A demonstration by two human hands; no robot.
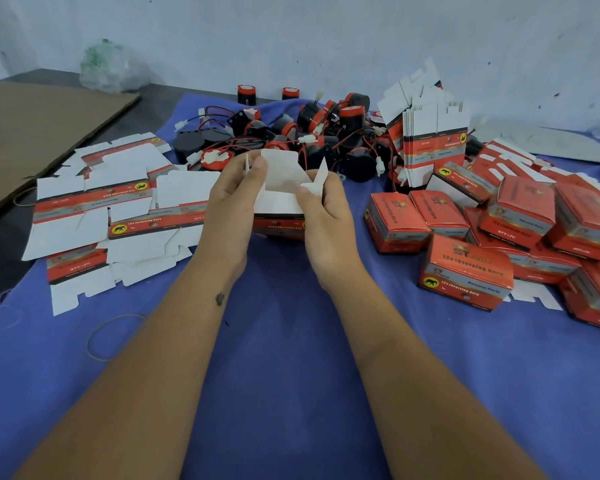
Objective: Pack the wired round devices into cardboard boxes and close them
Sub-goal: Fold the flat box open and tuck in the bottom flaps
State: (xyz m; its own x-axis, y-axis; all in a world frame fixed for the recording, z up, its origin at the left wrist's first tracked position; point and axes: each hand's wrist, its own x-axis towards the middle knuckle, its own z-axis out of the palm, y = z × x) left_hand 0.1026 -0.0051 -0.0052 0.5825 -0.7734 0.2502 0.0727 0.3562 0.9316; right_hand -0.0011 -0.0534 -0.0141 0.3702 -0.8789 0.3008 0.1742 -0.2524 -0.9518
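Both hands grip one cardboard box (280, 216) in the middle of the blue cloth (291, 375), the landmark for everything else here. The left hand (234, 199) holds the box's left side, its thumb pressed against the raised white top flap (280, 171). The right hand (323, 209) holds the right side, and its thumb and fingers pinch a small white side flap (317, 180) that stands up. The box is open at the top, with its white inside facing the camera and its red printed band just below the hands. What is inside it cannot be told.

At the far edge of the cloth, just behind the box, lies the heap of round devices (312, 133), black and red, tangled with red and black wires and white plugs. On the left part of the cloth flat, unfolded boxes (118, 209) lie spread in overlapping layers. On the right part closed red boxes (499, 244) are piled up, and behind them a bundle of flat boxes (430, 133) stands on edge. A rubber band (113, 337) lies on the cloth near the left forearm. Off the cloth to the left lies a brown cardboard sheet (39, 133).
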